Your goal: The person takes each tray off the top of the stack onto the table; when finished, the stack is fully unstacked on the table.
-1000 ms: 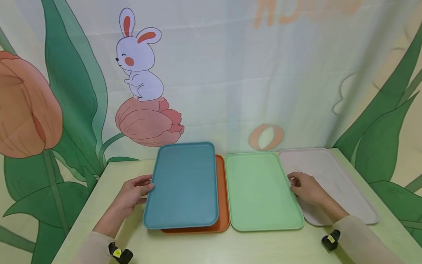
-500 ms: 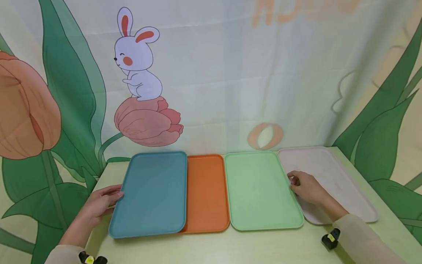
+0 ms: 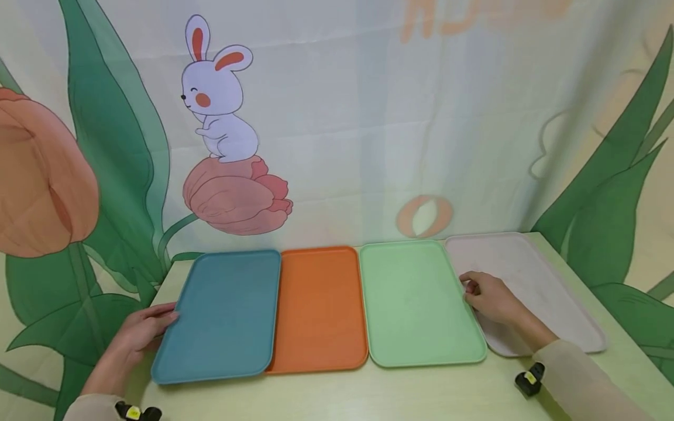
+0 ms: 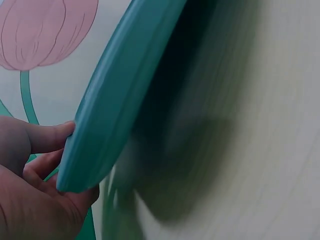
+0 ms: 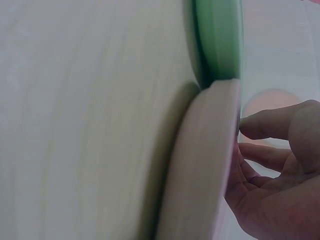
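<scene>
A blue tray [image 3: 221, 316] is at the left, its right edge slightly over the orange tray [image 3: 321, 310]. My left hand [image 3: 139, 333] pinches its left rim, thumb above and fingers beneath. In the left wrist view, a gap with shadow shows between the blue tray [image 4: 115, 100] and the table, so it is partly raised. My right hand [image 3: 492, 298] rests where the green tray [image 3: 418, 304] meets the pale tray [image 3: 532, 292]. Its thumb and fingers are loosely bent, touching the adjoining rims; in the right wrist view the fingertips are partly hidden behind the pale rim [image 5: 200, 170].
The four-cornered trays lie in a row on a light yellow table [image 3: 337, 397]. Behind hangs a curtain [image 3: 337, 117] printed with a rabbit and tulips. A black wrist camera [image 3: 529, 380] sits on the right sleeve, another [image 3: 137, 412] on the left.
My left hand has carried the blue tray leftward and lowered it, uncovering most of the orange tray. The right hand has stayed in place.
</scene>
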### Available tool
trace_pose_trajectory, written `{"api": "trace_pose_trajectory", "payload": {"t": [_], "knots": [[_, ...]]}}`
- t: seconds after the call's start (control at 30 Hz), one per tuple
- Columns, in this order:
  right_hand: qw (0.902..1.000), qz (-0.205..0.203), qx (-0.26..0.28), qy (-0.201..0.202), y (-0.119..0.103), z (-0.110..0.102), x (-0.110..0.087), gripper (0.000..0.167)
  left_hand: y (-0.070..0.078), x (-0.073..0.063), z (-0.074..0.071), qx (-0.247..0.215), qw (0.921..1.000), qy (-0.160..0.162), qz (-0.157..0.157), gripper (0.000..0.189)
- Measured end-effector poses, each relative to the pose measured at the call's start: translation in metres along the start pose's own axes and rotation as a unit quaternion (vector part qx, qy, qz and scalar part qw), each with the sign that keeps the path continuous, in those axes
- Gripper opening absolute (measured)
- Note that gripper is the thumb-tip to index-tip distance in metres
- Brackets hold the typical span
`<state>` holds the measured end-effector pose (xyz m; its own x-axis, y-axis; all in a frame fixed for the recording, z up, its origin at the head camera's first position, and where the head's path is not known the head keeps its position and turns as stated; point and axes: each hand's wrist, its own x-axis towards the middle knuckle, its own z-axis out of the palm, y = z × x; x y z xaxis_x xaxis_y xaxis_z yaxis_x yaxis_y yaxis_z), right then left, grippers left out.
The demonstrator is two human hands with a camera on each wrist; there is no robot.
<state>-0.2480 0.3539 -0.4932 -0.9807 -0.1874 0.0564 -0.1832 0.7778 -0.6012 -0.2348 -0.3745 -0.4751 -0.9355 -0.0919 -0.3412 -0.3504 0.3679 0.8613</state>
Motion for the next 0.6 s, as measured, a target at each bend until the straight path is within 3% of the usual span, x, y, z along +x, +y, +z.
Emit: {"api": "trace_pose_trajectory", "payload": {"t": [0.37, 0.6], "knots": [[1.0, -0.003, -0.002, 0.002, 0.002, 0.0, 0.0, 0.037, -0.007, 0.01, -0.007, 0.021, 0.9996, 0.015, -0.011, 0.065], [1.0, -0.004, 0.003, 0.005, 0.002, 0.0, 0.0, 0.037, -0.012, 0.01, -0.006, 0.058, 0.9977, 0.033, -0.005, 0.063]]}}
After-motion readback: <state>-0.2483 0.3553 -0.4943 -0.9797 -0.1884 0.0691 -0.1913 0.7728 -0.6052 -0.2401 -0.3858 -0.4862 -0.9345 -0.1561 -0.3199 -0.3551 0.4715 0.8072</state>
